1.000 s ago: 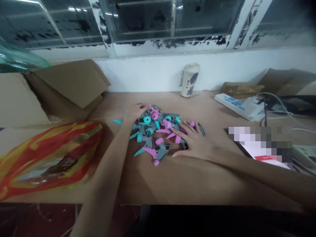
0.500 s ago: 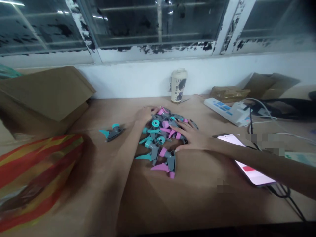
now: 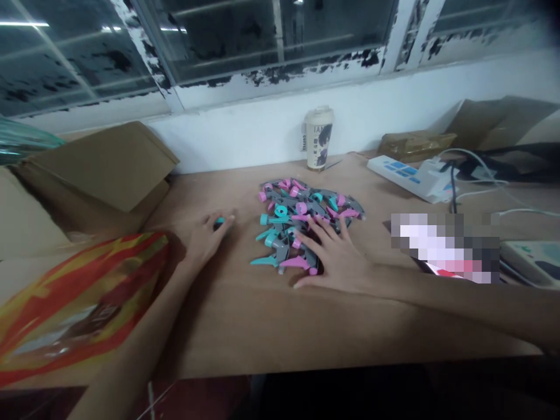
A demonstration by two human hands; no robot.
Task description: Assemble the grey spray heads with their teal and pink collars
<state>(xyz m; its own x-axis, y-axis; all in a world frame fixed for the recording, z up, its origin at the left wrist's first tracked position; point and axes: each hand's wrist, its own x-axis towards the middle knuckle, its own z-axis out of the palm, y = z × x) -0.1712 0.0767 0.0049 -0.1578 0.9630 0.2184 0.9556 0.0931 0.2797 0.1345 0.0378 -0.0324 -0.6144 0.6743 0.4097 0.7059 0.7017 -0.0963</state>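
Observation:
A pile of grey trigger spray heads (image 3: 301,207) with teal and pink caps and levers lies mid-table. Over its near right side my right hand (image 3: 339,254) rests open, fingers spread and touching several of them. To the left of the pile, my left hand (image 3: 207,236) is curled over a single spray head (image 3: 219,221). Only a bit of its teal cap shows between thumb and fingers; the hand covers the rest.
A lidded paper cup (image 3: 318,140) stands by the wall behind the pile. On the right are a white power strip (image 3: 405,177) with cables and a blurred-out phone (image 3: 437,248). A striped plastic bag (image 3: 144,256) and an opened cardboard box (image 3: 109,169) sit at left.
My left hand has moved left from the pile's far side to the lone spray head. My right hand has shifted nearer and is spread over the pile's near edge. The view has shifted.

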